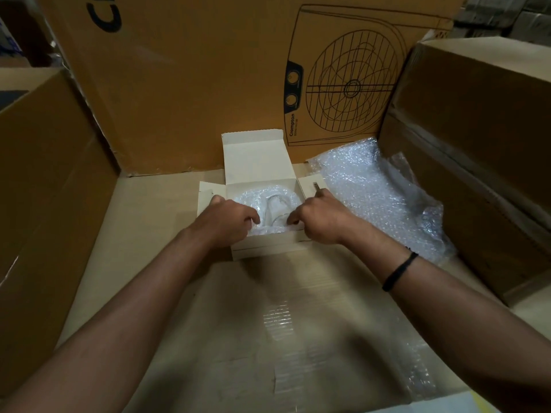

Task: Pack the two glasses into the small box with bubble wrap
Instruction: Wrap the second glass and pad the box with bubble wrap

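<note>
In the open box [268,244], the left hand [226,219] and right hand [320,219] each curl their fingers [253,219] round the wrap [247,199] surrounding a glass [275,204] between them.

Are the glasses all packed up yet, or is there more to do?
Nearly. Done: a glass wrapped in bubble wrap sits inside the small box; a second isn't clear. In hand: left hand and right hand grip the box sides, thumbs in the wrap. To do: the lid stands open.
</note>
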{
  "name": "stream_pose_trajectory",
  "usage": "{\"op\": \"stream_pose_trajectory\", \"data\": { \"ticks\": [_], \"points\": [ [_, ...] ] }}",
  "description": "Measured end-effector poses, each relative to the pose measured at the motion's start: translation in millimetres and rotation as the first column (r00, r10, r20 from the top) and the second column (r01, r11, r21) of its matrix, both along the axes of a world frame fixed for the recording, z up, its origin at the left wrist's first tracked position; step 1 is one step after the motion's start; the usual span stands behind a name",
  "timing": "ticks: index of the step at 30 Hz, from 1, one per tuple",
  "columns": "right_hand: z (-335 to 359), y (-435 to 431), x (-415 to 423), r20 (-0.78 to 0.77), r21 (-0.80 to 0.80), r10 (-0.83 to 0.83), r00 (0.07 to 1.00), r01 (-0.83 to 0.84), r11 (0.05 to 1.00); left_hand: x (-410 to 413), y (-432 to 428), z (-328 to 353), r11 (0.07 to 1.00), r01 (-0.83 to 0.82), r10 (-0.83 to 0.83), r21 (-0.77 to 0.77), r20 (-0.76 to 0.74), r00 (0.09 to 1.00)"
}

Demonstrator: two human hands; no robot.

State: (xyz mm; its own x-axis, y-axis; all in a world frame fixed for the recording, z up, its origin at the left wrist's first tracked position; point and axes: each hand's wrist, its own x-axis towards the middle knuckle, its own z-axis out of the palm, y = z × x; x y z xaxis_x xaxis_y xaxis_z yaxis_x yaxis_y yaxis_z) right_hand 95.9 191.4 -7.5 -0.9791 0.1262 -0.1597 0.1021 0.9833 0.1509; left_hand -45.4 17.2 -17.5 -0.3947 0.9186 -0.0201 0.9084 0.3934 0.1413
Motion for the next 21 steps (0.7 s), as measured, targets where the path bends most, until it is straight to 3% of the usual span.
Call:
{"op": "stream_pose_trajectory", "data": {
  "ticks": [3, 4, 6, 9, 12, 15, 17, 19, 21],
  "points": [
    [-12, 6, 6, 0.036, -0.073, 0.017, 0.999, -0.014, 0.997, 11, -2, -7, 0.994, 0.011, -0.017, -0.106, -0.054, 0.998],
    [-17, 9, 9, -0.014, -0.146, 0.018, 1.0, -0.02, 0.989, 14, -2, -9, 0.994, 0.002, -0.009, -0.107, -0.072, 0.997],
    [-23, 18, 20, -0.258, -0.339, -0.05, 0.965, -0.042, 0.94, 17, -2, -12, 0.999, -0.037, 0.034, -0.035, -0.101, 0.994],
    [-36, 39, 49, -0.581, -0.512, -0.33, 0.744, -0.019, 0.859, 31, -3, -24, 0.969, -0.056, 0.081, 0.239, -0.094, 0.992],
    [-57, 74, 78, -0.557, -0.566, -0.607, 0.567, 0.276, 0.777, 53, 5, -40, 0.921, 0.005, 0.021, 0.389, -0.063, 0.998],
    [-73, 102, 91, -0.349, -0.411, -0.661, 0.664, 0.525, 0.745, 66, 19, -53, 0.882, -0.03, 0.013, 0.471, 0.038, 0.999],
    [-82, 110, 93, -0.238, -0.241, -0.627, 0.741, 0.581, 0.778, 70, 24, -59, 0.85, -0.126, 0.051, 0.512, 0.157, 0.986],
    [-88, 114, 92, -0.231, -0.163, -0.579, 0.782, 0.555, 0.816, 72, 27, -62, 0.826, -0.186, 0.093, 0.532, 0.197, 0.976],
    [-91, 117, 91, -0.287, -0.183, -0.578, 0.764, 0.549, 0.816, 73, 29, -61, 0.809, -0.211, 0.11, 0.549, 0.211, 0.971]
  ]
}}
